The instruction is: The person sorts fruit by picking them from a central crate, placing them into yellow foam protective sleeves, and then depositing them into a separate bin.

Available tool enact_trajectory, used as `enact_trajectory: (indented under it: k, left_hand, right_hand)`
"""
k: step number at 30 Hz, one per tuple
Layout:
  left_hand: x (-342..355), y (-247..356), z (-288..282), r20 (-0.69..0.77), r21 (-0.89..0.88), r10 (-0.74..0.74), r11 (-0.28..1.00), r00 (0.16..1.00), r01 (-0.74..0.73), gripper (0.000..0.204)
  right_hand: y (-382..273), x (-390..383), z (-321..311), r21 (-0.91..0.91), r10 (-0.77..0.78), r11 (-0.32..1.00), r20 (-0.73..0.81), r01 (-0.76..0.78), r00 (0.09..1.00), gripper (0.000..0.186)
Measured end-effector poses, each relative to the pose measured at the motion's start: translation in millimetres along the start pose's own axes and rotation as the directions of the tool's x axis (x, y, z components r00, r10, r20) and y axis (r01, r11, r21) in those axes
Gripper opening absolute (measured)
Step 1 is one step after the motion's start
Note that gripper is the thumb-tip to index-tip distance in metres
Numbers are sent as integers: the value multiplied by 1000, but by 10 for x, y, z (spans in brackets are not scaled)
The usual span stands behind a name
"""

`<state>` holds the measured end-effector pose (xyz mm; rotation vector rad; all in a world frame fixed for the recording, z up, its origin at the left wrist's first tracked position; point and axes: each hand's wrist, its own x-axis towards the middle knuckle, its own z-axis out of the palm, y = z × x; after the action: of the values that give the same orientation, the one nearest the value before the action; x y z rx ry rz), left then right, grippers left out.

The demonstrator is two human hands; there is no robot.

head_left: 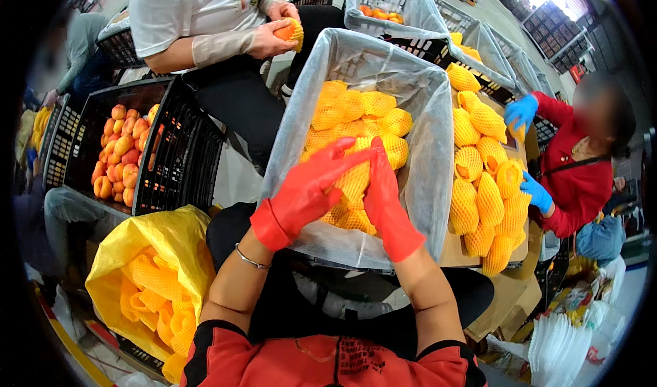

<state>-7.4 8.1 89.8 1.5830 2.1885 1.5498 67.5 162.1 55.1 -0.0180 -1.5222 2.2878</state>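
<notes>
Over a crate lined with clear plastic (424,99), my left hand (311,185) and my right hand (388,202), both in red rubber gloves, come together at the fingertips. Between them is a peach in a yellow foam net (354,183), partly hidden by my left fingers. My left fingers curl around its side, with the thumb below. The right hand's fingers are pressed together and lie along its other side. Several more foam-netted peaches (352,106) fill the crate beneath and beyond my hands.
At left stand a black crate of bare peaches (123,151) and a yellow sack of foam nets (154,291). Foam nets (489,182) pile on cardboard at right. One co-worker (226,38) opposite holds a peach; another in blue gloves (537,192) works at right. Lined crates (397,4) stand behind.
</notes>
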Motion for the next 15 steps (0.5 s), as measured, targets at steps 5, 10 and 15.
enact_trajectory:
  k: [5, 10, 15]
  left_hand:
    - [52, 114, 41, 118, -21, 10, 1000, 993, -7, 89]
    - [78, 95, -44, -48, -601, -82, 798, 995, 37, 84]
    - [109, 234, -129, -59, -808, -204, 585, 977, 73, 93]
  right_hand:
    - [-161, 108, 26, 157, 95, 985, -140, -72, 986, 58]
    - [-314, 108, 95, 163, 137, 980, -138, -114, 981, 64]
    - [-181, 121, 195, 521, 392, 791, -31, -320, 919, 61]
